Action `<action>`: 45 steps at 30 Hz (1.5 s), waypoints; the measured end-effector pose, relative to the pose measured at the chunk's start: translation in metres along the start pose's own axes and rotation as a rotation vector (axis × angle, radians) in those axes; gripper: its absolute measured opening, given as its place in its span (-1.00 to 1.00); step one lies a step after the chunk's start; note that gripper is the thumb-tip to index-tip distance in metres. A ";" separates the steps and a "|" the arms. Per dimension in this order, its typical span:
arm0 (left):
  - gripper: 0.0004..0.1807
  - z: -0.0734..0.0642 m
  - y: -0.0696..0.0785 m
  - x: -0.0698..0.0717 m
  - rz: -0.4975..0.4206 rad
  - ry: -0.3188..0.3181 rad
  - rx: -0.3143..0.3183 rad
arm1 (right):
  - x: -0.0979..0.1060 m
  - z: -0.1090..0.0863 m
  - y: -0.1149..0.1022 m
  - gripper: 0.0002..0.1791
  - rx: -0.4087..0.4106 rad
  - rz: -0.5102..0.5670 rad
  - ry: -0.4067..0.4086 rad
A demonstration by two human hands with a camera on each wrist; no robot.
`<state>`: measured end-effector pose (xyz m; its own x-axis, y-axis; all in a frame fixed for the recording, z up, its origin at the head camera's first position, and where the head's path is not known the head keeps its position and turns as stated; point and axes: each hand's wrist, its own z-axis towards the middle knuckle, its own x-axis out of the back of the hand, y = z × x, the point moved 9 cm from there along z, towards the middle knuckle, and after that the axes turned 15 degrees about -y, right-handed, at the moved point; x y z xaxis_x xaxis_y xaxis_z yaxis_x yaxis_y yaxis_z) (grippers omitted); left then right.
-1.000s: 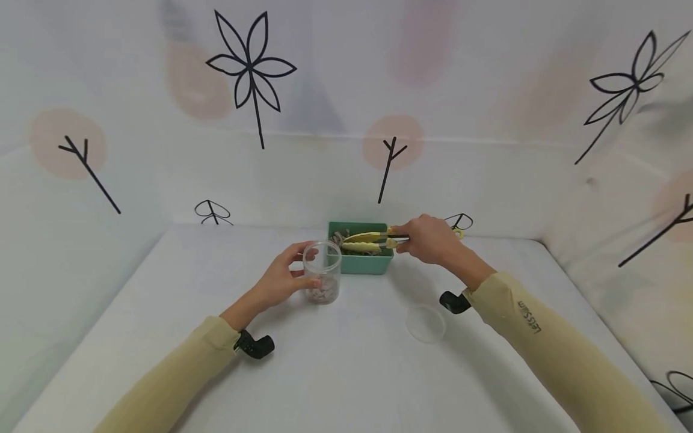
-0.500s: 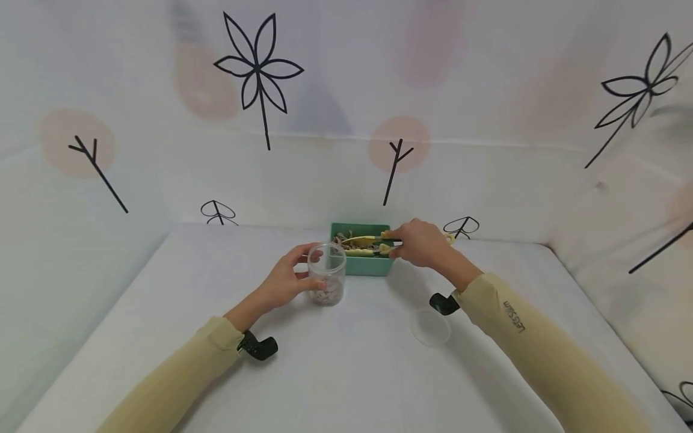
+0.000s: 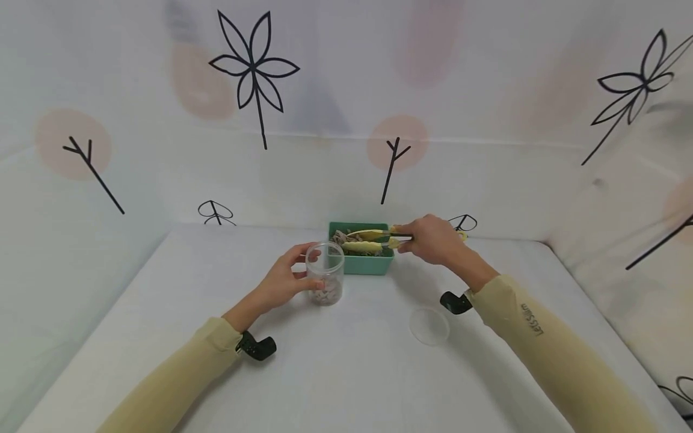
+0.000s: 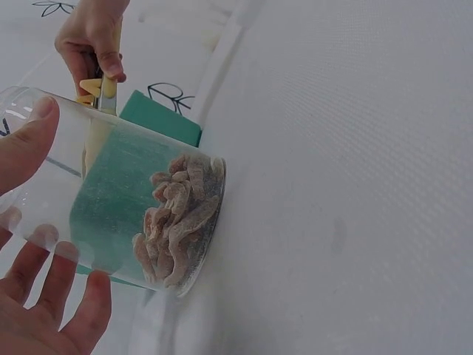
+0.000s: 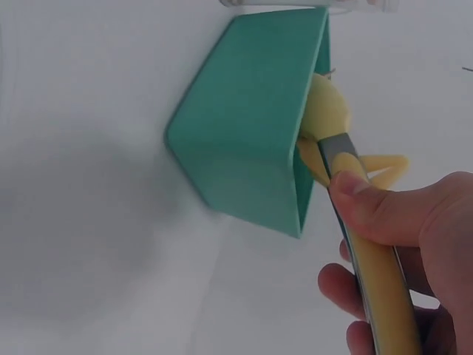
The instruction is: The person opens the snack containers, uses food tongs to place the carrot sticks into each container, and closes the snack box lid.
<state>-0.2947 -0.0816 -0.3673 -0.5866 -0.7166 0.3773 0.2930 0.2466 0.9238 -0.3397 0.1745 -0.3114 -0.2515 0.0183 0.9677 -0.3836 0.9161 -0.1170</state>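
Observation:
My left hand (image 3: 277, 279) holds a clear, lidless jar (image 3: 334, 279) upright, thumb on the near side and fingers round the back. Pale brownish, twisted dried pieces (image 4: 177, 222) cover its bottom in the left wrist view. Just behind and right of the jar stands a green rectangular box (image 3: 368, 266) with similar pieces (image 3: 341, 236) in it. Yellow-tipped tongs (image 3: 364, 246) reach over the box's right side, their tips down among the contents. My right hand (image 3: 430, 239) grips the tongs by the handles, thumb along one arm (image 5: 380, 288).
On the white tabletop (image 3: 346, 373), right of centre, lies a clear round lid (image 3: 429, 326). The box is close to the patterned cloth wall (image 3: 303, 180) at the back. More cloth rises at both sides.
The tongs dipped lower into the box half a second ago and are now raised slightly, the right hand having shifted up and right. The left hand still holds the jar in about the same place.

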 end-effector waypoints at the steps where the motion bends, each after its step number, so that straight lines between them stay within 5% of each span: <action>1: -0.15 -0.001 0.002 0.000 -0.002 -0.001 -0.004 | 0.001 -0.001 0.002 -0.41 -0.003 0.001 0.002; 30: -0.14 -0.001 0.005 -0.001 -0.014 0.006 0.013 | 0.010 -0.012 0.015 -0.38 -0.005 0.115 0.067; 38: -0.09 0.009 -0.027 0.003 -0.003 0.027 0.016 | 0.030 -0.021 0.010 -0.39 0.052 0.205 0.122; 45: -0.08 0.009 -0.030 0.004 -0.020 0.028 -0.002 | 0.043 -0.034 -0.008 -0.40 0.110 0.265 0.140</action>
<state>-0.3123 -0.0860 -0.3933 -0.5710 -0.7395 0.3566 0.2824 0.2309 0.9311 -0.3175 0.1819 -0.2608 -0.2333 0.3123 0.9209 -0.4168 0.8235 -0.3849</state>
